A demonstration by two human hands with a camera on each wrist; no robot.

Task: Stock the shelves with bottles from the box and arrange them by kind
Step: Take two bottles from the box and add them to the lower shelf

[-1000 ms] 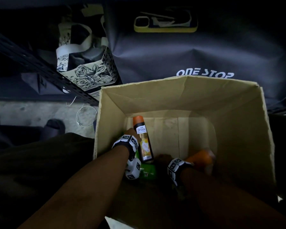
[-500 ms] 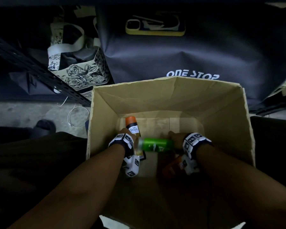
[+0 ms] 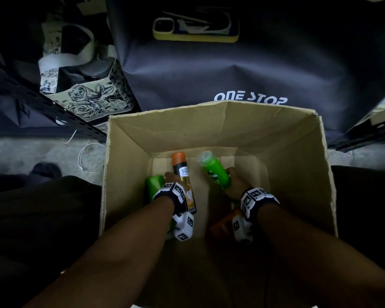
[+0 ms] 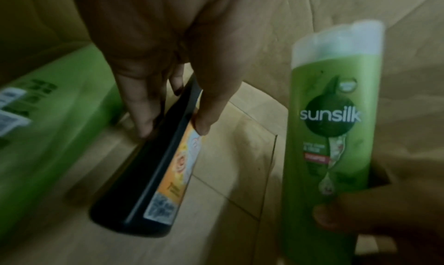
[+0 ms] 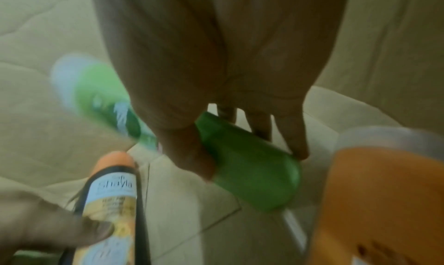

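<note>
Both hands are down inside the open cardboard box (image 3: 298,152). My left hand (image 3: 171,177) grips a black spray can with an orange cap (image 3: 182,174), its dark body (image 4: 149,174) pinched between fingers and thumb. A second green bottle (image 3: 153,185) lies just left of it on the box floor (image 4: 43,136). My right hand (image 3: 232,185) holds a green Sunsilk shampoo bottle (image 3: 213,170) with a pale cap, tilted up to the far left (image 5: 240,155). An orange bottle (image 3: 222,225) lies below the right wrist (image 5: 374,202).
A dark cover printed ONE STOP (image 3: 249,98) hangs behind the box, a phone in a yellow case (image 3: 196,30) on it. A floral tote bag (image 3: 87,98) and a black perforated shelf rail (image 3: 42,105) are at left. A white cable (image 3: 87,158) lies on the concrete floor.
The right hand turned the green shampoo bottle from lying crosswise to pointing up and away, and moved right. The left hand kept hold of the spray can, and a second green bottle came into view.
</note>
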